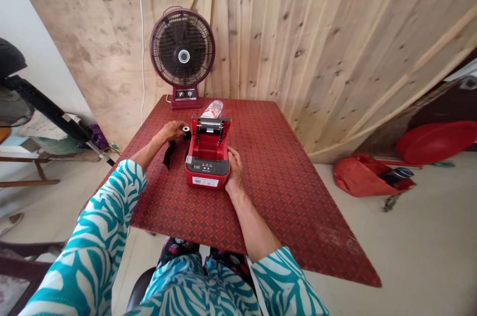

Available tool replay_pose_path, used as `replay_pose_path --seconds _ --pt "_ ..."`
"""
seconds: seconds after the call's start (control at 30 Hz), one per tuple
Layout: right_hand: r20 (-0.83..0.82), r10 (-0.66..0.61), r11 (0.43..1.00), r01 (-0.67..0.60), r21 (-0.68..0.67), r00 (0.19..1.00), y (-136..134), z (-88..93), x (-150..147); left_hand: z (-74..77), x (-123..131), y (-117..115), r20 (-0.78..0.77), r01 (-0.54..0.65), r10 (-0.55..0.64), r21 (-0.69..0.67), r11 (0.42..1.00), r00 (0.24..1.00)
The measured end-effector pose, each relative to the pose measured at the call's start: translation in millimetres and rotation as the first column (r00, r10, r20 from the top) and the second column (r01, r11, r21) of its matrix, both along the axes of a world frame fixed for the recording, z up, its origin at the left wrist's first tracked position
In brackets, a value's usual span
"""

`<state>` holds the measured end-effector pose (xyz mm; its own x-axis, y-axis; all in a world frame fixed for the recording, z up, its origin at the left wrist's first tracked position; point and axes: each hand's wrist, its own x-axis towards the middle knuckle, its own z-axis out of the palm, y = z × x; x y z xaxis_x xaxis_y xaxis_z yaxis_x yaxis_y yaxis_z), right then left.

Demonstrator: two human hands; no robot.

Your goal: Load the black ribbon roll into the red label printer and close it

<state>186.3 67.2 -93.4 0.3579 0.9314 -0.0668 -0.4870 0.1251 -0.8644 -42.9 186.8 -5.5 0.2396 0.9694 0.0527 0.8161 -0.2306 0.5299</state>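
A red and black label printer (pixel 207 173) stands on the table with its lid (pixel 211 129) raised, so the red inside bay shows. My right hand (pixel 234 169) is closed against the right side of the printer, partly hidden by it. On the other side, my left hand (pixel 173 130) has its fingers on a small dark roll with a white core (pixel 186 129), just left of the raised lid. A black strip (pixel 169 155) lies below that hand on the tabletop. Behind the lid lies a clear plastic bottle (pixel 213 109) with a red and white label.
The red patterned table (pixel 283 182) stands against a wood-panelled wall (pixel 283 33). A dark red fan (pixel 182 55) sits at its back left corner. On the floor to the right is an orange-red bag (pixel 359 177). A black stand (pixel 55 107) leans at the left.
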Motion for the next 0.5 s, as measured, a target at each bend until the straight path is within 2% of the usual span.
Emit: replay_pose_path --seconds 0.07,0.17,0.27,0.37,0.43,0.5 --pt "0.003 0.005 1.0 -0.005 0.008 1.0 0.4 -0.9 0.2 6.1 -7.2 -8.8 0.086 0.002 -0.006 0.054 0.999 0.996" --pt "0.016 0.016 1.0 -0.017 0.01 1.0 0.3 -1.4 1.3 20.3 -21.5 -28.8 0.348 0.0 -0.041 0.118 0.993 0.937" --pt "0.018 0.011 1.0 -0.011 0.008 1.0 -0.5 0.1 2.2 36.9 -32.1 -54.6 0.639 0.036 -0.1 0.113 0.993 0.763" --pt "0.02 0.004 1.0 -0.005 0.006 1.0 -1.8 1.9 2.5 48.7 -35.1 -80.0 0.796 0.084 -0.157 0.133 0.988 0.584" --pt "0.024 0.008 1.0 -0.008 0.005 1.0 -2.3 1.7 2.4 50.5 -34.0 -93.2 0.845 0.111 -0.152 0.11 0.988 0.512" --pt "0.027 0.01 1.0 -0.01 0.011 1.0 -2.3 0.5 2.1 47.1 -30.7 -102.4 0.875 0.132 -0.106 0.049 0.99 0.472"
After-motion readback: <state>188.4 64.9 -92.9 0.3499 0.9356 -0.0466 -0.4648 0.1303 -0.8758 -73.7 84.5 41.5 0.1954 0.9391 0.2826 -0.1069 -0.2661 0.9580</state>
